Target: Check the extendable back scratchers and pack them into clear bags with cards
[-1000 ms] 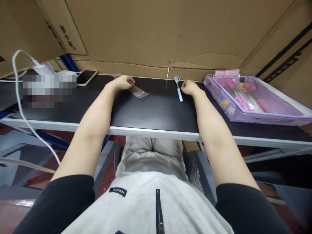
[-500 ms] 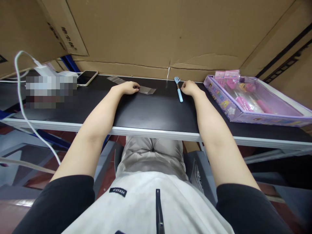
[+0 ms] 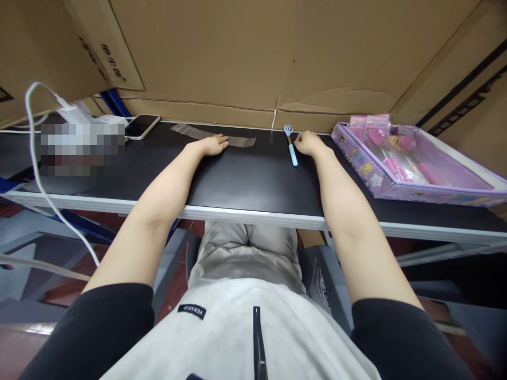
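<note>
My left hand (image 3: 212, 145) lies flat on a long clear plastic bag (image 3: 241, 141) at the far side of the black table (image 3: 245, 182), fingers stretched out over the film. My right hand (image 3: 308, 142) rests on the table with its fingers curled, just right of a small blue toy fork (image 3: 291, 149) that lies with its prongs toward the cardboard wall. I cannot make out whether the right hand touches the fork; it holds nothing I can see.
A purple toy box (image 3: 396, 182) with pink pieces sits at the right end. A phone (image 3: 142, 126), a white charger and cable (image 3: 34, 153) lie at the left. Large cardboard boxes (image 3: 253, 58) wall off the back of the table.
My left hand has slid right with the plastic bag, which now lies spread out flat and long; the fingers have gone from curled to flat. The right hand and fork have stayed put.
</note>
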Tool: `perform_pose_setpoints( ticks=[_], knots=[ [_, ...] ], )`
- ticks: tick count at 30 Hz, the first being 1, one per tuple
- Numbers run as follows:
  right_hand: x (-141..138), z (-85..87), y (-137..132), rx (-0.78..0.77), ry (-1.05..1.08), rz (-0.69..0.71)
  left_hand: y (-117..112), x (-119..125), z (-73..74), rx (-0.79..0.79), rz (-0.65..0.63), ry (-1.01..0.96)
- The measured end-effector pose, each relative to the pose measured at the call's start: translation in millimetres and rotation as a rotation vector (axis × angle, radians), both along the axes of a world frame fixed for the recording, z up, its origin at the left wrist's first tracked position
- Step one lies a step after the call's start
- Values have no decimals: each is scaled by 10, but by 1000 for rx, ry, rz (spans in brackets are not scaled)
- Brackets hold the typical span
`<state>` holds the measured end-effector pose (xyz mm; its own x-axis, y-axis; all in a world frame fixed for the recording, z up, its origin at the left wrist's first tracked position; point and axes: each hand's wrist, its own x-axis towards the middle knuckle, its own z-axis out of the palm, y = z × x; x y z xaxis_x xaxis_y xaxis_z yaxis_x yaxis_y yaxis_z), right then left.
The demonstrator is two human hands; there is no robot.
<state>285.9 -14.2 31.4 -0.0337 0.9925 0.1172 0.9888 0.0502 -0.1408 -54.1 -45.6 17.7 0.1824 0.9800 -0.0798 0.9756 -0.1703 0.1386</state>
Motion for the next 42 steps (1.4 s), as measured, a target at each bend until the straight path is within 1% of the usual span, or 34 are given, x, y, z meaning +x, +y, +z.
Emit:
perform_pose_setpoints(
  ticks=[4, 11, 16, 22, 32, 37, 42],
  knots=[
    [5, -6, 9, 1, -6, 6, 26, -10, -22, -1, 24, 8],
    [-35, 31, -29, -20, -24, 8, -37, 24, 13, -31, 60, 5],
    [-58, 45, -38, -31, -14, 30, -31, 39, 2, -39, 92, 22],
    [-56, 12, 9, -25, -13, 38, -58, 60, 24, -56, 101, 34],
    [-87, 2, 33, -34, -47, 143, -66, 69, 32, -57, 102, 41],
    [-86, -4, 31, -24, -42, 161, -76, 76, 38, -60, 103, 40],
    [-76, -14, 39, -14, -27, 166, -39, 42, 12, -41, 89, 34]
  ],
)
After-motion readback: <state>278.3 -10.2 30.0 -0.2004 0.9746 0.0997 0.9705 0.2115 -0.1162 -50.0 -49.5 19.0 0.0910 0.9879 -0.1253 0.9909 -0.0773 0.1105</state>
